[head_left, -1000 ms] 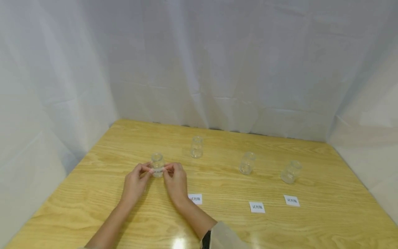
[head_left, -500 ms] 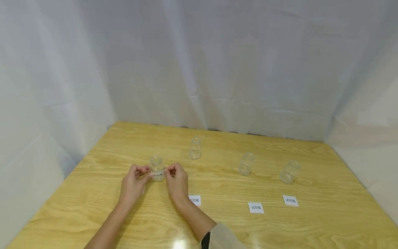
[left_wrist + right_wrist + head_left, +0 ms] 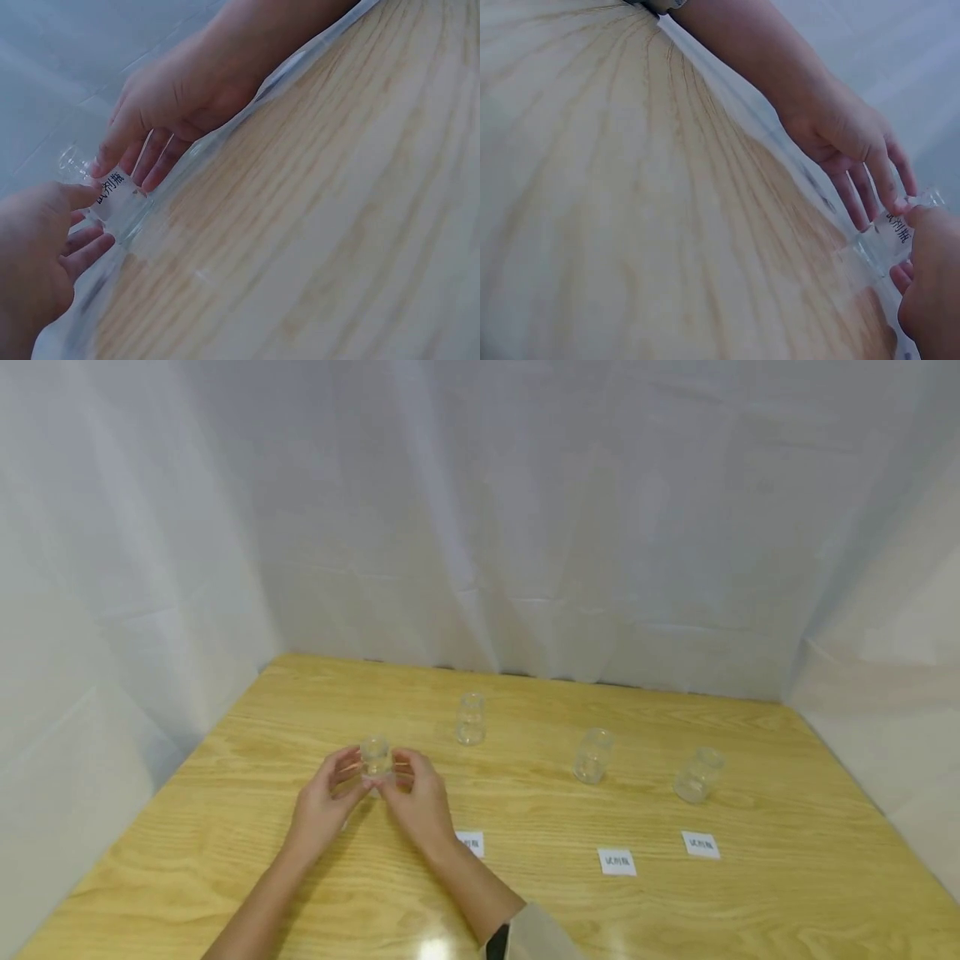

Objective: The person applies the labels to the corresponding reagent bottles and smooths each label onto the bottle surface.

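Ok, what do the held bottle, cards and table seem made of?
Bottle: likely glass, perhaps plastic, glossy; see-through with pale highlights.
Cards: probably paper, matte; flat, white, printed.
Table: wood or wood-look laminate, glossy; yellowish grain, bright reflection.

In the head view, thumbs [image 3: 392, 795] are partly hiding the bottle [image 3: 376, 757]; the right wrist [image 3: 444, 849] is covering the nine-o'clock end of a card [image 3: 472, 843].

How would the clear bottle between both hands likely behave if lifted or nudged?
The clear bottle probably keeps its shape, since its walls look rigid and glassy. Bare parts beside the label may be slippery, as they look smooth. Its round body would likely roll if knocked over.
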`<state>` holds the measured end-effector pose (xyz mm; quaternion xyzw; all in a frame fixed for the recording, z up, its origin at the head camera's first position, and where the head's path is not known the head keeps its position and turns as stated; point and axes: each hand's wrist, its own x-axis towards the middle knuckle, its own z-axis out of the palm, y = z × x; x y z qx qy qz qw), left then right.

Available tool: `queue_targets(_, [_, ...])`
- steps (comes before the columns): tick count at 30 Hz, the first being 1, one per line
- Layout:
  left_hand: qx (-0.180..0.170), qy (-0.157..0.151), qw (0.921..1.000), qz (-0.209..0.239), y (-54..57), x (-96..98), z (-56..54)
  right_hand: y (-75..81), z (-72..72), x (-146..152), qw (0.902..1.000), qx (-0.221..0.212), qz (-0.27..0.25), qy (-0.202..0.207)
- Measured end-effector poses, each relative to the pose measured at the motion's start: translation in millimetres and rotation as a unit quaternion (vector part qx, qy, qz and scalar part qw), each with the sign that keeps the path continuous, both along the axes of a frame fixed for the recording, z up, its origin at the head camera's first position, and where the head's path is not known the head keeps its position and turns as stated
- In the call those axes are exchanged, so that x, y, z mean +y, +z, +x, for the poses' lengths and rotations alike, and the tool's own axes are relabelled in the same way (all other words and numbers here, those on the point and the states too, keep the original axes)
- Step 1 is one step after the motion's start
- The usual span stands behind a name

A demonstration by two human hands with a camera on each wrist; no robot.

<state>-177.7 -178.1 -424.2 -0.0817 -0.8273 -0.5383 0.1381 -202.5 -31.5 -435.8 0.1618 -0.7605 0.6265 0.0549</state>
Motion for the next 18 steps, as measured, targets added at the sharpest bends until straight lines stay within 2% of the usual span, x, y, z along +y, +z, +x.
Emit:
queue_targets(9, [-0.015, 0.020, 0.9997, 0.008, -1.7, -2.6, -1.0, 1.3, -1.0, 1.2, 0.9996, 0.029, -0.007, -0.002])
queue_targets(18, [-0.070, -0.005, 0.9950, 0.071, 0.8, -8.8, 2.5, 3.6, -2.8, 1.1, 0.9979, 0.054, -0.035, -0.007])
